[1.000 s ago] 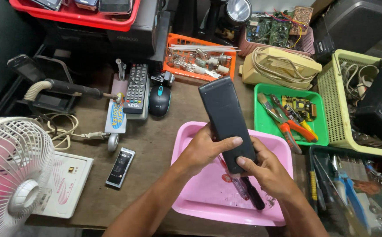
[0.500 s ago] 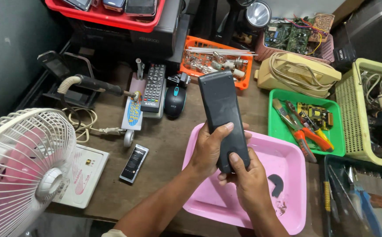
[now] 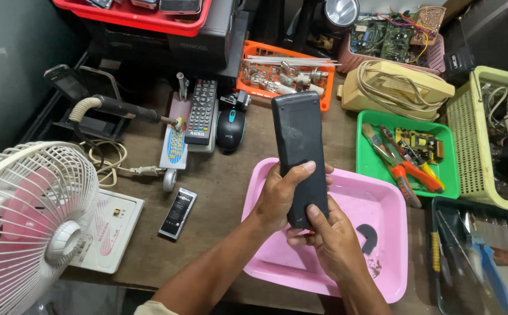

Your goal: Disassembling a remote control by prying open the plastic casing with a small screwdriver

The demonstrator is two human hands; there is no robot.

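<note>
**Both hands on black remote over pink tray**

Cluttered brown workbench (image 3: 225, 198). Long black remote (image 3: 298, 151) held back-side up, tilted away, above the pink tray (image 3: 382, 204). Left hand (image 3: 280, 195) wrapped around its middle, thumb across the back. Right hand (image 3: 333, 242) clamped on the lower end, thumb pressing the back. Green tray (image 3: 371, 163) of pliers lies to the right, white fan (image 3: 29, 216) at left.

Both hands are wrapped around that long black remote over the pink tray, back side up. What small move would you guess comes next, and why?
Probably the right hand thumb slides the rear cover off the black remote. The left hand grips its middle, back up, and the thumb rests on its lower end above the pink tray.
</note>
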